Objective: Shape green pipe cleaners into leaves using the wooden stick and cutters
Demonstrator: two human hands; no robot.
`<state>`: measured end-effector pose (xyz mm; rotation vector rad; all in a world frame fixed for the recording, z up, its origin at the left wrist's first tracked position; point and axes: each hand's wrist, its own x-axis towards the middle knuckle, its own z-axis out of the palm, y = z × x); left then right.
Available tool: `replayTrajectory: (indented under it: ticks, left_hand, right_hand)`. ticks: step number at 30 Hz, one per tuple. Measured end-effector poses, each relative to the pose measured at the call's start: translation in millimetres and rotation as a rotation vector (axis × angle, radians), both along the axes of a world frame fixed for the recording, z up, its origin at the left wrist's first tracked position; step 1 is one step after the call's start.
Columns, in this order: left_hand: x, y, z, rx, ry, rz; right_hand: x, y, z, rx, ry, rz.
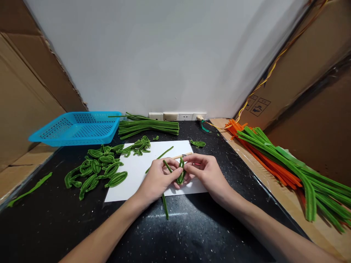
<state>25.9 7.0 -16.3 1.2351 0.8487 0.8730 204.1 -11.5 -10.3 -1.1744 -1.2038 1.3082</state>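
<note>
Over a white paper sheet (120, 191), both hands meet at a dark green pipe cleaner (180, 178) bent into narrow leaf-like loops. My left hand (161, 177) pinches it between thumb and fingers, and a straight length of green pipe cleaner (165, 208) sticks out below that hand. The fingertips of my right hand (205, 171) close on the loops from the other side. Behind the fingers lies a thin wooden-handled tool (188, 155), partly hidden. Another green stem (166, 151) rests on the paper just past my left hand.
Finished-looking green loops (106, 159) are heaped at the left, with one loop (197, 144) at the right. Straight green stems (149, 126) lie by the wall beside a blue basket (79, 140). Bright green bundles (285, 153) and orange stems (263, 160) lie on cardboard at right.
</note>
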Motion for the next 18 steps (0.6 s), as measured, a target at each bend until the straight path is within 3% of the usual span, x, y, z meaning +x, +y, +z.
replayTrajectory:
  ticks: [7, 18]
  left_hand:
    - [0.2, -1.3, 0.0, -0.012, 0.012, 0.03]
    - [-1.3, -0.8, 0.5, -0.017, 0.056, -0.047]
  right_hand:
    - [-1.9, 0.4, 2.9, -0.103, 0.178, 0.021]
    - [1.1, 0.4, 7.0, -0.071, 0.157, -0.043]
